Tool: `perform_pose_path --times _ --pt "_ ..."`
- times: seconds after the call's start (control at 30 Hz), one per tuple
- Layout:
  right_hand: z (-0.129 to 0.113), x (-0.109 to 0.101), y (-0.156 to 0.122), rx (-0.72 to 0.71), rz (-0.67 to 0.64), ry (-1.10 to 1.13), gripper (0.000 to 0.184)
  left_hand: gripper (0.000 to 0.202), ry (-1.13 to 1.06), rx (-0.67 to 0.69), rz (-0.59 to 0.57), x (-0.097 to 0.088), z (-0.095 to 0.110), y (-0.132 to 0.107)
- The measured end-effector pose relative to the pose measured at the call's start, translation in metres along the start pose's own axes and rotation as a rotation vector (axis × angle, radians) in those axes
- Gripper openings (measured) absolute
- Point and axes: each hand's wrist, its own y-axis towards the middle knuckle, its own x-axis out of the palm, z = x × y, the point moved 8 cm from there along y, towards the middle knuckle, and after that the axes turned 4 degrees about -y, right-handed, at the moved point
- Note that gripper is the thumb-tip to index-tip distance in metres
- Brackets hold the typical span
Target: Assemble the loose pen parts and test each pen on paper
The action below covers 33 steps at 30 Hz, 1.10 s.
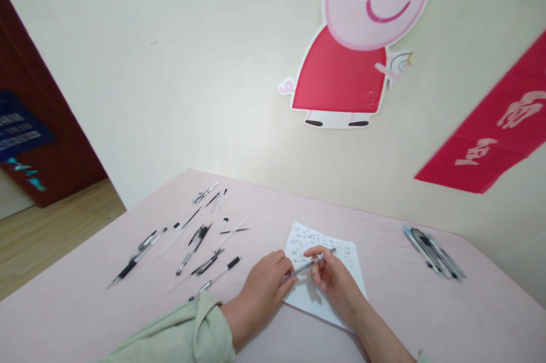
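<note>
A slim pen [305,266] with a clear or grey barrel slants above a sheet of white paper [318,300], whose upper part bears handwritten marks. My left hand [262,283] has its fingers curled round the pen's lower left end, beside the paper's left edge. Over the paper, my right hand [336,280] pinches the pen near its other end, thumb and fingers closed on the barrel. Fine detail of the pen's tip is too small to make out.
Loose pens, caps, barrels and refills [205,243] lie scattered on the pink tablecloth [140,317] to the left. A bundle of several pens [433,252] lies at the right. Behind the table stands a wall with a pink cartoon pig cutout [341,78] and a red banner [486,141].
</note>
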Motion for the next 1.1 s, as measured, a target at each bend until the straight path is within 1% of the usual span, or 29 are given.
perform_pose_path --times 0.07,0.1,0.27,0.47,0.67,0.83,1.1 --pt "-0.001 -0.005 0.003 0.011 0.028 0.098 0.061 0.004 0.002 -0.039 0.006 0.000 -0.004 0.000" --pt "-0.001 -0.007 0.003 0.020 0.038 0.124 0.061 0.004 0.002 -0.053 0.004 0.000 -0.005 0.000" --pt "0.000 -0.007 0.005 0.030 0.030 0.192 0.052 0.002 -0.017 -0.082 -0.005 0.000 -0.007 0.001" --pt "0.003 -0.006 0.005 0.011 0.045 0.306 0.050 0.009 -0.084 -0.098 -0.014 0.001 -0.005 0.001" --pt "-0.001 -0.004 0.008 0.006 0.021 0.343 0.055 0.015 -0.144 -0.071 -0.002 0.001 -0.011 0.003" --pt "0.002 -0.006 0.009 0.025 0.004 0.337 0.061 0.017 -0.170 -0.076 0.011 0.001 -0.013 0.004" --pt "0.002 -0.005 0.010 0.018 -0.020 0.388 0.061 0.019 -0.189 -0.076 0.031 -0.002 -0.011 0.003"
